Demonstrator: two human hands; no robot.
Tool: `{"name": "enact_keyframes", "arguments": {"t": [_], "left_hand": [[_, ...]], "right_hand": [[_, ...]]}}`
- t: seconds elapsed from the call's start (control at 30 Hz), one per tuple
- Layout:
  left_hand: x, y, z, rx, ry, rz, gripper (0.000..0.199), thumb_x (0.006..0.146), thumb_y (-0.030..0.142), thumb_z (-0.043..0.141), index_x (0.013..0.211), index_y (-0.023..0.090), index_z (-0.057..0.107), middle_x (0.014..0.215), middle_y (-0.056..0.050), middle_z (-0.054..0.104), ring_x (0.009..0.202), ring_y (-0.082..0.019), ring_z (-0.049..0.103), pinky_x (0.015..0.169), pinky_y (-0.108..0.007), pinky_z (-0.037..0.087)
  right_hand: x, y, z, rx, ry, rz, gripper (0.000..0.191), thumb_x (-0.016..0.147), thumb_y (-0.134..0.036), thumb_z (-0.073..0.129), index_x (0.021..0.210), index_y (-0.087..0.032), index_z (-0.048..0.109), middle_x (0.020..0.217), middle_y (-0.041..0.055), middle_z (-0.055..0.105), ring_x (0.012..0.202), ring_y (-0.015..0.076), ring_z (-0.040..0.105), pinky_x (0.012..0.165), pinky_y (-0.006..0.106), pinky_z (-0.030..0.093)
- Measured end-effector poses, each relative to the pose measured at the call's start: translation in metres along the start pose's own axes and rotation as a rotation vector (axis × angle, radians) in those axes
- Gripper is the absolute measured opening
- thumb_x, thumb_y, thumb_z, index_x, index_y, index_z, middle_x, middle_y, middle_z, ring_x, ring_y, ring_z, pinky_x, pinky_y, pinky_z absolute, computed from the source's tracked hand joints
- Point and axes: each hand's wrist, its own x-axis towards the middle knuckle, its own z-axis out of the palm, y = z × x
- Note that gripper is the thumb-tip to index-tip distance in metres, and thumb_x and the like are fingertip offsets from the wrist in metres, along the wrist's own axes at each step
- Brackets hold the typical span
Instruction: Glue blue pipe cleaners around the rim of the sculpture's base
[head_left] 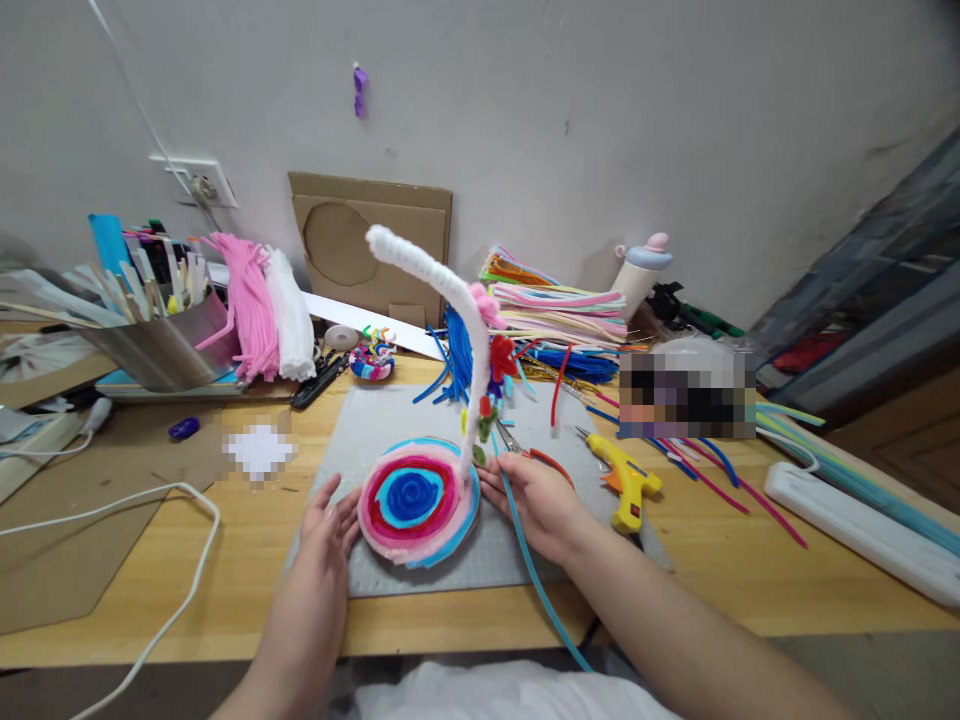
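Note:
A round disc (414, 496) of coiled chenille stems, in rings of blue, red, pink and light blue, stands on the grey cutting mat (442, 583). A curved white wrapped stem (474, 345) rises from its right side, with pink and red chenille flowers (501, 355) along it. My left hand (328, 525) is beside the disc's left edge, open, its fingers apart. My right hand (541, 503) is at the right edge, fingers stretched towards the disc; whether they touch it is unclear. A light-blue chenille stem (529, 555) runs past these fingers down to the table edge.
A yellow glue gun (628, 482) and scissors (510, 437) lie to the right. Bundled chenille stems (555, 305) and cardboard (375, 240) are at the back. A metal container (176, 345) of sticks stands left, near a white cable (212, 530). A power strip (862, 530) is far right.

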Motion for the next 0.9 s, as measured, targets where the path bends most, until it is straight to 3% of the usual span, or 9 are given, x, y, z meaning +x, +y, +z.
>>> {"name": "enact_keyframes", "arguments": {"t": [0.17,0.3,0.4,0.5,0.57,0.67,0.77,0.9], "left_hand": [[0.041,0.02,0.033,0.066,-0.133,-0.04,0.047,0.09,0.044,0.051,0.132,0.024,0.046,0.098,-0.006,0.07,0.098,-0.024,0.066,0.097,-0.041,0.045],[0.067,0.029,0.051,0.05,-0.155,-0.001,0.04,0.092,0.041,0.048,0.125,0.02,0.052,0.1,-0.008,0.069,0.11,-0.026,0.062,0.102,-0.043,0.042],[0.059,0.029,0.045,0.004,-0.048,0.092,0.029,0.093,0.035,0.045,0.119,0.025,0.053,0.119,-0.004,0.062,0.13,-0.018,0.046,0.115,-0.033,0.027],[0.025,0.018,0.028,-0.05,0.093,0.121,0.026,0.089,0.033,0.052,0.115,0.031,0.048,0.13,0.001,0.052,0.138,-0.014,0.035,0.119,-0.031,0.018],[-0.003,0.007,0.018,-0.077,0.134,0.053,0.025,0.086,0.031,0.054,0.11,0.03,0.048,0.125,-0.001,0.055,0.136,-0.017,0.039,0.12,-0.036,0.019],[-0.032,-0.005,0.015,-0.101,0.091,-0.017,0.027,0.084,0.033,0.054,0.111,0.028,0.049,0.12,-0.003,0.059,0.13,-0.018,0.047,0.117,-0.038,0.028],[-0.028,-0.002,0.021,-0.094,0.047,-0.013,0.03,0.084,0.031,0.055,0.113,0.03,0.047,0.111,-0.001,0.063,0.126,-0.015,0.051,0.115,-0.032,0.031],[0.018,0.012,0.036,-0.058,-0.028,0.013,0.032,0.083,0.029,0.057,0.114,0.027,0.048,0.105,-0.002,0.065,0.119,-0.018,0.057,0.11,-0.036,0.036]], "right_hand": [[-0.047,0.011,-0.015,0.019,-0.017,0.05,0.009,0.072,-0.025,0.069,0.071,-0.017,0.065,0.113,0.0091,0.069,0.106,0.0232,0.063,0.092,0.038,0.051],[-0.056,0.013,-0.02,0.059,-0.004,0.083,0.015,0.071,-0.027,0.072,0.079,-0.016,0.067,0.113,0.0111,0.069,0.104,0.0234,0.064,0.093,0.039,0.05],[-0.038,0.007,-0.018,0.104,0.039,0.016,0.01,0.068,-0.023,0.072,0.073,-0.019,0.064,0.103,0.0068,0.071,0.106,0.0201,0.062,0.096,0.034,0.047],[-0.012,0.003,-0.009,0.117,0.043,-0.046,0.012,0.067,-0.021,0.072,0.066,-0.021,0.06,0.091,0.0022,0.071,0.105,0.0173,0.062,0.096,0.029,0.045],[0.001,0.003,-0.001,0.117,0.032,-0.073,0.016,0.064,-0.02,0.073,0.061,-0.021,0.057,0.08,0.0001,0.069,0.099,0.017,0.063,0.095,0.029,0.045],[0.005,0.005,0.005,0.109,-0.001,-0.09,0.018,0.06,-0.018,0.074,0.059,-0.02,0.057,0.072,-0.0014,0.067,0.095,0.0173,0.064,0.095,0.027,0.044],[-0.008,0.009,0.001,0.116,-0.032,-0.067,0.017,0.062,-0.019,0.074,0.059,-0.02,0.057,0.078,0.0001,0.069,0.101,0.018,0.063,0.096,0.028,0.043],[-0.031,0.017,-0.012,0.136,-0.056,0.01,0.013,0.067,-0.022,0.073,0.068,-0.02,0.059,0.102,0.0037,0.07,0.114,0.0201,0.058,0.098,0.033,0.044]]}}
